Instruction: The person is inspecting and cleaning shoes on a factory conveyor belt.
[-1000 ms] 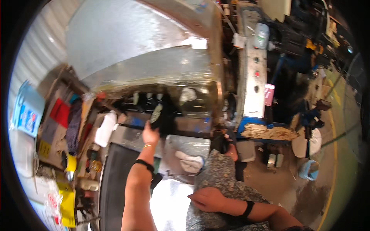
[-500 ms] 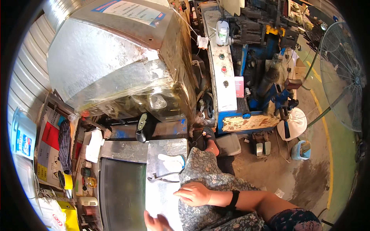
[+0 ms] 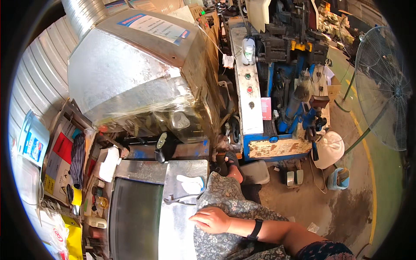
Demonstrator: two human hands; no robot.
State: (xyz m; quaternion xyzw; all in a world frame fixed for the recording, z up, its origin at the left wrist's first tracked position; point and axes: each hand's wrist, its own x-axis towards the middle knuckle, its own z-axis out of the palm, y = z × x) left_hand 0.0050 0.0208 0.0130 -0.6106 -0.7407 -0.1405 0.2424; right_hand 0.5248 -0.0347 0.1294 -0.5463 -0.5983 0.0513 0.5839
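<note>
Right hand [image 3: 212,219]: loosely open, palm down with fingers slightly bent, nothing seen in it; its underside is hidden; it lies over the lap, a black band on its wrist; clock places below are read from it, 12 being the top of the view.
Left hand: out of view; its state cannot be told.
Lap cloth: dark grey floral fabric [image 3: 223,195], under and around the right hand.
Metal table: pale, shiny flat-topped table [image 3: 177,232], at 9 o'clock; the fingertips reach its near edge, though contact cannot be told.
White piece: soft-looking white oblong piece [image 3: 190,184], lying on the table at 11 o'clock.
Dark strip: thin, curved black strip [image 3: 180,200], on the table at 10 o'clock, just beside the white piece.
Belt: wide, dark, flat conveyor belt [image 3: 135,221], at 9 o'clock, beyond the table.
Black piece: black form with a grey-green oval face [image 3: 162,141], at 11 o'clock, by the mouth of the silver sheet-metal hood [image 3: 125,65].
Machine side: white control panel with round buttons [image 3: 251,95], between 12 and 1 o'clock; two metal foot pedals [image 3: 294,177], at 2 o'clock.
Floor: small light-blue bucket [image 3: 336,182], between 2 and 3 o'clock.
</note>
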